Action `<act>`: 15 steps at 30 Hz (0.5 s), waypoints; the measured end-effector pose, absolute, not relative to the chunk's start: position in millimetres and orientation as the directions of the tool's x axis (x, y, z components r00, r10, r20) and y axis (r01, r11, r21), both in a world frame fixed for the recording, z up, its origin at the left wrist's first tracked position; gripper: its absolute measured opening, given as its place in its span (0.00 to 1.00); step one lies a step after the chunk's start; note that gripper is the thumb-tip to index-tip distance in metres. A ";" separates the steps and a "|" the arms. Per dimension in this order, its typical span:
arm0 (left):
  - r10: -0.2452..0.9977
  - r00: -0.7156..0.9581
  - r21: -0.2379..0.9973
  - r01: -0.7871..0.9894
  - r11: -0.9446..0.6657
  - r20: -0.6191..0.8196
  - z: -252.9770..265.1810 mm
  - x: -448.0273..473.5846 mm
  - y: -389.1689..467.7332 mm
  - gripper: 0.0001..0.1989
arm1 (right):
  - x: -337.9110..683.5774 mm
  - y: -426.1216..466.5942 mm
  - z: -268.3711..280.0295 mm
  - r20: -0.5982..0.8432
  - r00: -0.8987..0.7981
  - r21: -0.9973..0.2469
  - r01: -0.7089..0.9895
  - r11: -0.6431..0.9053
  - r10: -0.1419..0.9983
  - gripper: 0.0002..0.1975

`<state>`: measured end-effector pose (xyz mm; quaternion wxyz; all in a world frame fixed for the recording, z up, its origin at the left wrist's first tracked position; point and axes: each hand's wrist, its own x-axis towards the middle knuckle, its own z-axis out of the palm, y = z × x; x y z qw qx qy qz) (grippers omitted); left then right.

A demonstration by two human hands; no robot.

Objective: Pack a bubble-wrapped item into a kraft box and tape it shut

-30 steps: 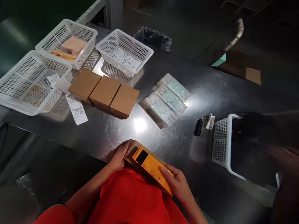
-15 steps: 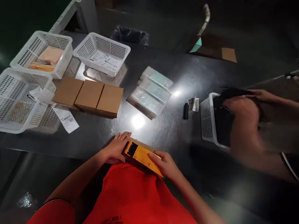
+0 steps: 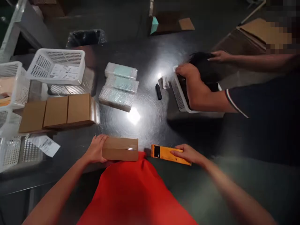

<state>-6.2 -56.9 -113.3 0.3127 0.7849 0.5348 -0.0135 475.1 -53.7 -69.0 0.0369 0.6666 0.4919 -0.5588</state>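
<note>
The left hand [image 3: 95,150] lies against the left end of a plain brown carton [image 3: 120,149] at the near edge of the steel table [image 3: 145,122], fingers curled round its end and top; the grip pins the carton flat at the edge, close to the body. The right hand [image 3: 186,153] grasps an orange sleeve [image 3: 167,154] by its right end, thumb on top, the sleeve lying just right of the carton with a small gap between them. A dark window shows at the sleeve's left end. Whether the sleeve rests on the table or is held just clear of it cannot be told.

Far left of the carton, three brown boxes [image 3: 56,112] sit in a tight row, edges touching, with a printed slip [image 3: 44,144] near them. Beyond the row stands a white basket [image 3: 57,66] holding paper sheets. Three bubble-wrapped packets [image 3: 119,86] lie overlapped near the table's middle, well apart from the hands.

At far right, a co-worker's two hands [image 3: 187,71] reach into another white basket [image 3: 179,95] and handle something black; its form is not legible. A small dark object [image 3: 158,91] lies just left of that basket and cannot be identified.

Further baskets at the left edge are cut off by the frame. The near underside of the carton is hidden by the red garment [image 3: 136,190]. Glare on the table blots out its surface at the centre.
</note>
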 end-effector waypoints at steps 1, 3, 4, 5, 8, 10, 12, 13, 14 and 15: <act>0.826 0.424 0.447 0.861 -0.242 -0.371 -112.1 -7.3 -56.0 0.51 | 480.8 -56.4 -79.6 -0.767 -0.100 -0.497 0.717 -0.489 0.633 0.26; 0.817 0.411 0.355 0.894 -0.274 -0.404 -108.1 -8.5 -54.3 0.53 | 474.1 -56.3 -97.1 -0.727 -0.123 -0.493 0.778 -0.390 0.676 0.25; 0.817 0.399 0.290 0.910 -0.297 -0.417 -105.0 -7.3 -53.5 0.55 | 463.8 -53.8 -103.2 -0.710 -0.138 -0.479 0.813 -0.330 0.691 0.24; 0.820 0.387 0.214 0.921 -0.325 -0.421 -101.4 -3.6 -52.6 0.56 | 451.1 -50.1 -107.2 -0.698 -0.156 -0.460 0.845 -0.271 0.699 0.23; 0.819 0.408 0.048 0.903 -0.426 -0.403 -90.2 27.7 -50.5 0.60 | 412.3 -36.2 -109.0 -0.694 -0.185 -0.382 0.914 -0.137 0.696 0.22; 0.773 0.476 0.068 0.865 -0.497 -0.419 -86.4 65.0 -50.8 0.62 | 394.4 -29.1 -106.4 -0.693 -0.193 -0.356 0.929 -0.097 0.695 0.22; 0.713 0.526 0.126 0.835 -0.535 -0.464 -86.8 106.1 -52.5 0.63 | 383.6 -24.9 -103.8 -0.696 -0.184 -0.347 0.933 -0.100 0.694 0.23; 0.694 0.536 0.136 0.828 -0.545 -0.480 -88.1 124.4 -53.5 0.62 | 379.9 -23.3 -102.8 -0.699 -0.176 -0.342 0.933 -0.109 0.693 0.24; 0.693 0.538 0.134 0.825 -0.548 -0.481 -89.8 139.4 -54.2 0.62 | 376.7 -21.7 -101.8 -0.702 -0.170 -0.335 0.936 -0.111 0.691 0.24; 0.698 0.540 0.129 0.825 -0.551 -0.470 -91.6 150.6 -54.4 0.60 | 373.5 -19.9 -100.8 -0.706 -0.164 -0.327 0.939 -0.111 0.689 0.25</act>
